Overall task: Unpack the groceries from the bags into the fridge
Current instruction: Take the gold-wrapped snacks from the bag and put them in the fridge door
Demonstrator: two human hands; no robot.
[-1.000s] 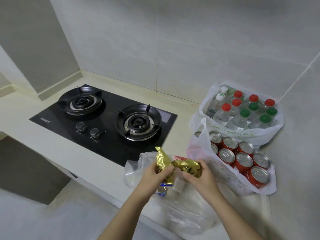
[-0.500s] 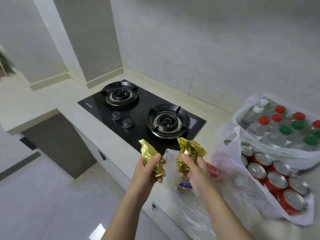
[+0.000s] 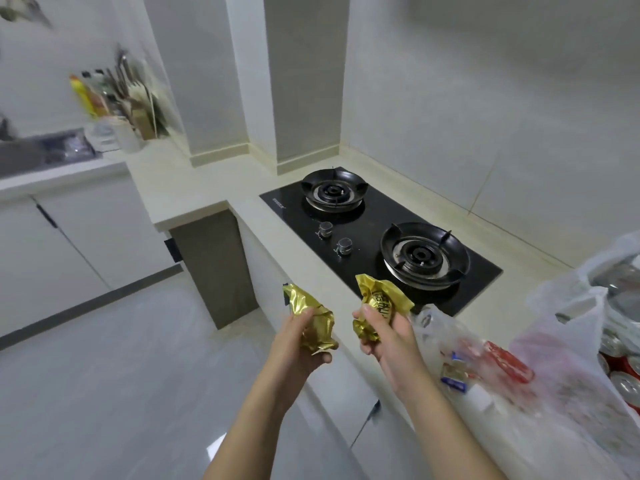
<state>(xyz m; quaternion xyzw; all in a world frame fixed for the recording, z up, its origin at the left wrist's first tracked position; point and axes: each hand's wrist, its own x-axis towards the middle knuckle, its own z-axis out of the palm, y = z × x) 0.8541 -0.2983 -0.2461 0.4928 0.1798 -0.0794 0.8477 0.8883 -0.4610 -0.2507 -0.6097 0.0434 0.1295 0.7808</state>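
My left hand (image 3: 298,341) grips a crumpled gold foil packet (image 3: 313,320), held out over the floor just off the counter's front edge. My right hand (image 3: 388,336) grips a second gold foil packet (image 3: 379,304) with dark printed lettering, above the counter edge. To the right on the counter lies a clear plastic bag (image 3: 450,344) with small red and blue wrapped items inside. A white bag (image 3: 568,348) holding red cans (image 3: 623,379) sits at the far right. No fridge is in view.
A black two-burner gas hob (image 3: 377,233) is set in the cream counter (image 3: 263,220) behind my hands. The counter turns left to a sink (image 3: 20,157) with bottles and utensils (image 3: 114,95). White cabinets (image 3: 69,237) stand below; grey tiled floor (image 3: 121,375) spreads to the left.
My view has swung left, away from the bags toward the sink corner. Both hands have drawn apart, each with a gold packet, and come away from the clear bag.
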